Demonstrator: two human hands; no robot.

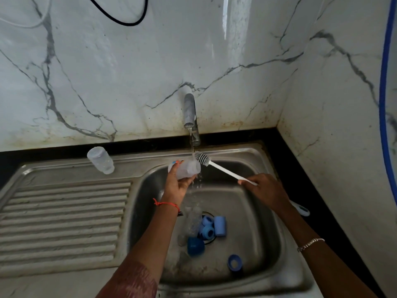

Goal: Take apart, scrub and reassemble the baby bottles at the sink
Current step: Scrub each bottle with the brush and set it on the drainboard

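Observation:
My left hand (177, 183) grips a clear baby bottle (188, 168) tilted on its side under the running tap (190, 114). My right hand (265, 189) holds the white handle of a bottle brush (223, 169); its grey bristle head sits at the bottle's mouth, in the water stream. A second clear bottle (101, 160) stands upside down on the back left sink ledge. In the basin lie another clear bottle (193, 221), blue caps (220, 225), blue rings (208, 232) and a dark blue cap (195, 246). One more blue ring (234, 262) lies nearer the front.
The steel sink basin (257, 233) has a ribbed drainboard (62, 220) on its left. A black counter strip (300, 168) runs behind and to the right, below marble walls. A blue hose (383, 104) hangs at the far right.

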